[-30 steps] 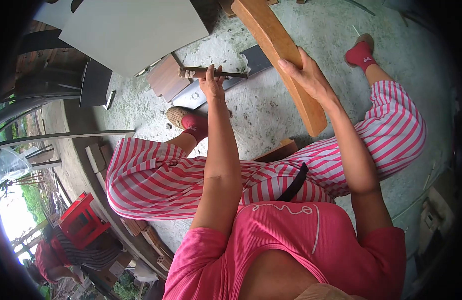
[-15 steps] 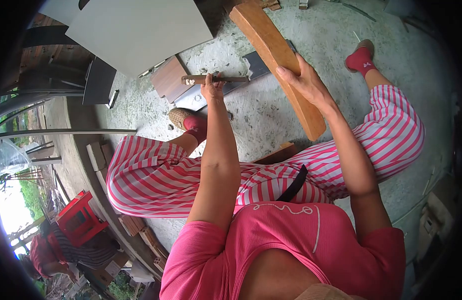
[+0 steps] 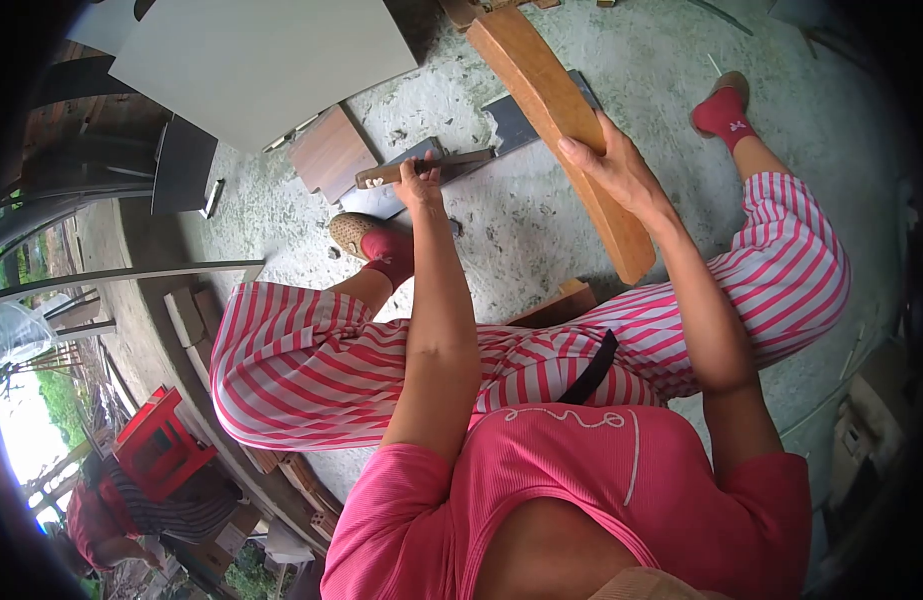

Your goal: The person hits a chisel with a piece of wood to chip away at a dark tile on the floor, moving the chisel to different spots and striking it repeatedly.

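Note:
My left hand [image 3: 422, 185] is closed round a wood-handled chisel [image 3: 380, 177], its flat metal blade [image 3: 467, 159] pointing right towards the wooden piece. My right hand [image 3: 614, 172] grips a thick, curved, orange-brown wooden piece [image 3: 530, 82] by its middle, thumb on the upper face. The piece is held up at a slant, its near end [image 3: 634, 262] above my right thigh. The chisel's tip stays apart from the wood. Beneath my hands, dark grey boards [image 3: 512, 124] lie on the concrete floor. Another wooden block [image 3: 572, 300] lies between my legs.
A large pale panel [image 3: 272, 60] and a brown board [image 3: 332, 150] lie ahead on the left. My feet [image 3: 357, 235] rest on either side. At the lower left another person [image 3: 102, 520] is near a red plastic stool [image 3: 162, 445], beyond a concrete ledge [image 3: 147, 290].
My left hand has shifted slightly left and down, and the chisel has tilted, its handle end lower. The wooden piece in my right hand has barely moved.

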{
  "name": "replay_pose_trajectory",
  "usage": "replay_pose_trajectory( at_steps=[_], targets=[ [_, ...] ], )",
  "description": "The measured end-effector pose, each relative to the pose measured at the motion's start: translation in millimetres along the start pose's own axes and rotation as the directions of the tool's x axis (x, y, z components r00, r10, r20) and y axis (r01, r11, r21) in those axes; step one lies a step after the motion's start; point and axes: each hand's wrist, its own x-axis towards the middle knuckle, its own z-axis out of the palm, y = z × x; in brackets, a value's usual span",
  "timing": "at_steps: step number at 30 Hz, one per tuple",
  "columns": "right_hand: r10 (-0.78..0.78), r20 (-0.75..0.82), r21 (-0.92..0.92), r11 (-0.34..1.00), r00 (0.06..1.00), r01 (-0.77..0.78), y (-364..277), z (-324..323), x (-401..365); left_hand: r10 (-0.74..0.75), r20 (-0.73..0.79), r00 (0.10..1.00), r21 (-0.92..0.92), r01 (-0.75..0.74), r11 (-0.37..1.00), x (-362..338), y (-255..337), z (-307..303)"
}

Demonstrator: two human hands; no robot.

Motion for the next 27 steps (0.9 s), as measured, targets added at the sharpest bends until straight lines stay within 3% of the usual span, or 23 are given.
replay_pose_trajectory(
  at_steps=[1,4,8,12,15,16,19,27],
  targets=[
    [0.002,0.0,-0.003,1.0,1.0,-0.002,-4.3,-1.4,-0.4,-0.003,-0.001,1.0,-0.001,0.003,1.0,-3.2,4.2,11.3],
    [-0.01,0.033,0.026,1.0,0.999,0.009,-18.8,-5.9,-2.2,0.16,0.152,0.975,0.106,-0.177,0.978,-19.9,21.8,47.2],
    [0.002,0.015,0.05,0.999,1.0,-0.003,-13.3,-9.4,-1.3,0.202,0.332,0.921,0.17,-0.269,0.948,-41.1,27.7,85.0],
    [-0.009,-0.041,0.051,0.999,0.999,0.011,-15.1,-17.6,-4.3,0.233,0.324,0.917,0.239,-0.318,0.917,-58.3,8.1,104.6],
    [-0.015,-0.037,0.073,0.997,0.999,0.018,-16.1,-21.6,-4.7,0.418,0.348,0.839,0.416,-0.538,0.733,-58.1,-6.4,106.0],
    [-0.015,-0.04,0.076,0.997,0.999,0.018,-17.3,-22.1,-5.1,0.418,0.351,0.838,0.416,-0.54,0.732,-57.7,-10.3,104.9],
    [-0.008,-0.049,0.058,0.998,0.999,0.011,-18.9,-22.8,-6.4,0.498,0.424,0.757,0.551,-0.652,0.521,-75.8,-11.9,109.3],
    [-0.016,-0.025,0.042,0.999,1.0,0.017,-14.2,-21.7,-6.9,0.502,0.428,0.751,0.574,-0.656,0.491,-89.9,-12.8,113.9]
  ],
)
